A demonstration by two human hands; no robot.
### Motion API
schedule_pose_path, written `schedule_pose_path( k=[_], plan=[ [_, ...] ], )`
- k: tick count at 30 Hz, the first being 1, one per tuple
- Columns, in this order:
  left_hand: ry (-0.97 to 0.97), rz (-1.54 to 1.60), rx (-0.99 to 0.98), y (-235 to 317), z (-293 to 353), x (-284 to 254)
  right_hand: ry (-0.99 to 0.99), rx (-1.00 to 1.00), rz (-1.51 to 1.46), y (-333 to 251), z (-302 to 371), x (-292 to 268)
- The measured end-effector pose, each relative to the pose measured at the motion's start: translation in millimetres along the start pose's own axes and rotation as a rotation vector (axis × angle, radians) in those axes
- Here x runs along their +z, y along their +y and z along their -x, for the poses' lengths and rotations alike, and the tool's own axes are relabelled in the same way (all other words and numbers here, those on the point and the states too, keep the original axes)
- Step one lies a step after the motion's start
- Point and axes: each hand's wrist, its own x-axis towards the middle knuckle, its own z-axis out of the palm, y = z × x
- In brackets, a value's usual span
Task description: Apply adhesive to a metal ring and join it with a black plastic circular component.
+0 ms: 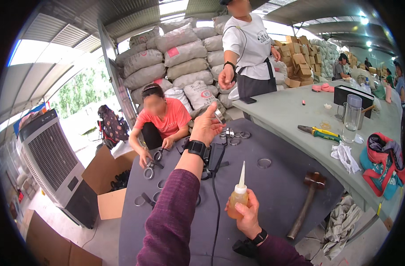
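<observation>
My left hand reaches out over the dark grey table, palm turned up, holding a shiny metal ring between thumb and fingers. In my right hand is a squeeze bottle of amber liquid, upright, with its long pointed nozzle uncapped. Beyond my left hand lie several metal rings. A single ring rests apart from them, to the right. Below my left wrist sits a black device with a cable running toward me.
A wooden-handled hammer lies at right. A person in a coral shirt handles rings at the far left; another in white stands beyond. An open carton and an air cooler stand left. Pliers lie on the adjoining table.
</observation>
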Motion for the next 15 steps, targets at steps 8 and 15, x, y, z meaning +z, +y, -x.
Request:
schedule_pose_path(
  k=[8,15],
  plan=[
    [-0.056,-0.073,-0.047,1.8,-12.0,8.6,0.036,0.044,0.018,-3.7,-1.8,2.5],
    [-0.08,-0.043,-0.073,0.3,-20.3,14.5,0.029,0.062,0.015,-2.6,-2.8,1.3]
  ],
)
